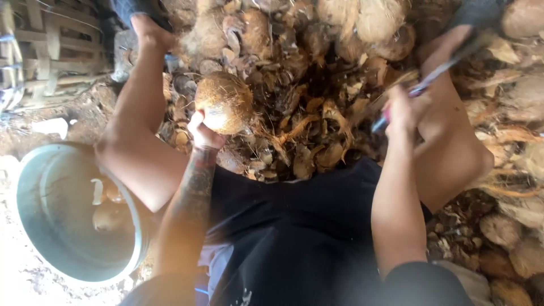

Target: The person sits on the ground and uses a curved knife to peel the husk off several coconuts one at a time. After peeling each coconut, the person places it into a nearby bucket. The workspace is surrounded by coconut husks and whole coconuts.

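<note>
Head view, posture: the person is seated with bare knees spread, so that a work zone is left open between the legs, directly below the camera.

Head view, left hand [203, 133]: the hand is closed from below around the round, brown, fibrous husked coconut [224, 102]. The fingers are wrapped under the shell, so the upper face of the nut is left exposed and is held clear of the ground litter.

Head view, coconut position: the nut is held up in front of the left knee, above the heap of brown husk fragments and shell pieces [306, 136], and well apart from the blade.

Head view, right hand [403, 110]: the hand is clenched fully around the purple-and-red handle of the long, flat metal blade [447, 65]. The blade is angled up and away from the body, so its edge is kept off both legs. The blade is blurred; its tip cannot be made out.

Head view, container: a round grey metal basin [39, 238] is set on the ground just beside the left leg, within reach of the left hand. Pale rounded pieces are seen lying inside it; their kind cannot be told for certain.

Head view, stock: further whole husked coconuts [362, 22] are piled beyond the husk heap, opposite the person.
</note>
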